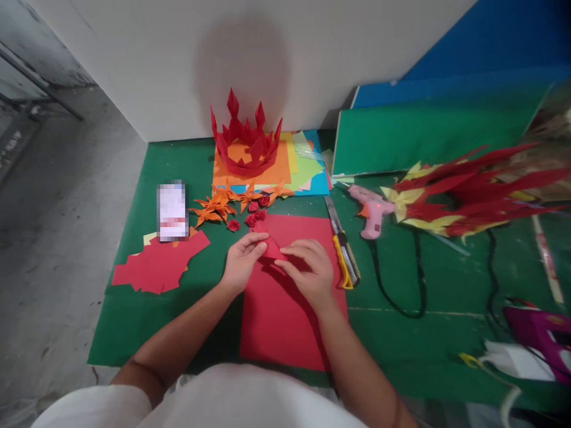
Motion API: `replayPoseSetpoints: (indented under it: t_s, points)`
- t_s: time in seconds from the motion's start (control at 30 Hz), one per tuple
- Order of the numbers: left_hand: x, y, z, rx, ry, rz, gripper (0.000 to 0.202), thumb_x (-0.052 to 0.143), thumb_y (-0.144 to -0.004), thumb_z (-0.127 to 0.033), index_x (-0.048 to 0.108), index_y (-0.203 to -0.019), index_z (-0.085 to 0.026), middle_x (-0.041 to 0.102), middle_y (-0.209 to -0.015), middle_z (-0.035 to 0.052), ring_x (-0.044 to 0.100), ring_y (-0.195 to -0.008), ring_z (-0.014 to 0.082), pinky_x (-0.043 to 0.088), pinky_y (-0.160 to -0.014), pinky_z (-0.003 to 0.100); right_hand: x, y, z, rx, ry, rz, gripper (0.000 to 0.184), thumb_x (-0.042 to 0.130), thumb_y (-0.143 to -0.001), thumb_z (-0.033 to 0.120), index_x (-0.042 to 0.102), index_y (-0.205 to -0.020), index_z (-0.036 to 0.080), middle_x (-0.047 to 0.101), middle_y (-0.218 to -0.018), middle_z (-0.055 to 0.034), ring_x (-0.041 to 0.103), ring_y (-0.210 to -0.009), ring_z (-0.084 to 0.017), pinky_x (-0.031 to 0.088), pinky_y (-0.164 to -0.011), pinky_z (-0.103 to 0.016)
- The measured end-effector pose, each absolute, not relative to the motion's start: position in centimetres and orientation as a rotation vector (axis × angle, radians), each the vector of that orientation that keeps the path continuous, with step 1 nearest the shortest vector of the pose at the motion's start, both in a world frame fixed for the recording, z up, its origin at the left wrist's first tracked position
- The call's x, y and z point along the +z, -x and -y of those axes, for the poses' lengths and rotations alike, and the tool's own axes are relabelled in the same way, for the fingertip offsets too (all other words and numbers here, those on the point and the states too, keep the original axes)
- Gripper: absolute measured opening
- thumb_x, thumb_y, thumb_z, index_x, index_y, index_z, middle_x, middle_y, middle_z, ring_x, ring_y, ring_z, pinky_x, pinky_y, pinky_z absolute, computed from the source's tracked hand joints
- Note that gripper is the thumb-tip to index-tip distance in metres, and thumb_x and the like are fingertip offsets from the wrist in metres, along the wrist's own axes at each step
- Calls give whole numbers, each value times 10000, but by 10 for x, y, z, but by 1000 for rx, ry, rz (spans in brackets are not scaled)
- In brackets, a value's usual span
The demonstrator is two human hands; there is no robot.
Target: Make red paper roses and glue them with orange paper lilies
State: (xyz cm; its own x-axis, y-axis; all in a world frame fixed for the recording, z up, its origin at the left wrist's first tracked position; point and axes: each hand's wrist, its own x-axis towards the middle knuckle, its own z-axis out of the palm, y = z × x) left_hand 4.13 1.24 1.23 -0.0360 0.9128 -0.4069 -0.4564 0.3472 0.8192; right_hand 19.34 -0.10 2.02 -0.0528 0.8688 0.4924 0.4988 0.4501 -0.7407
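My left hand (244, 258) pinches the left edge of a small folded piece of red paper (271, 246). On its other side my right hand (310, 267) grips the same piece between thumb and fingers. Both hands hover over a large red paper sheet (289, 315) lying on the green table. Just beyond my fingertips lie several small red paper roses (255, 220) and a cluster of orange paper flowers (214, 207). A yellow utility knife (343, 249) rests along the sheet's right edge, with its blade out.
A red paper crown (245, 145) stands on stacked coloured papers (307, 172) at the back. Left are a blurred-out phone (172, 211) and red paper squares (160, 261). To the right lie a pink glue gun (370, 208), its black cord, and a red-yellow paper piece (468, 193).
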Motion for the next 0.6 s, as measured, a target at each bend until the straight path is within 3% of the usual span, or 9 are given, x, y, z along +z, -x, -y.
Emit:
replayPoseSetpoints:
  t_s: [0.17, 0.37, 0.6]
  points:
    - [16, -42, -13, 1150, -376, -1071, 324, 851, -535, -267, 734, -818, -164, 685, -722, -7, 542, -587, 50, 434, -604, 184, 20, -194, 2, 450, 1188, 1695, 160, 755, -745, 253, 676, -884, 256, 651, -797, -11, 605, -736, -178, 492, -677, -348]
    - [18, -44, -13, 1155, -248, -1008, 370, 885, -475, -242, 734, -804, -161, 691, -731, -8, 587, -627, 49, 465, -633, 170, 22, -194, 1, 461, 1153, 1660, 144, 754, -746, 231, 669, -861, 238, 654, -777, -12, 606, -718, -171, 495, -656, -338]
    - [20, -45, -11, 1138, -298, -1021, 350, 879, -490, -248, 735, -795, -155, 677, -680, -10, 556, -567, 44, 443, -571, 164, 25, -196, 0, 397, 1137, 1744, 181, 764, -735, 277, 648, -869, 241, 672, -810, -25, 620, -735, -186, 498, -674, -357]
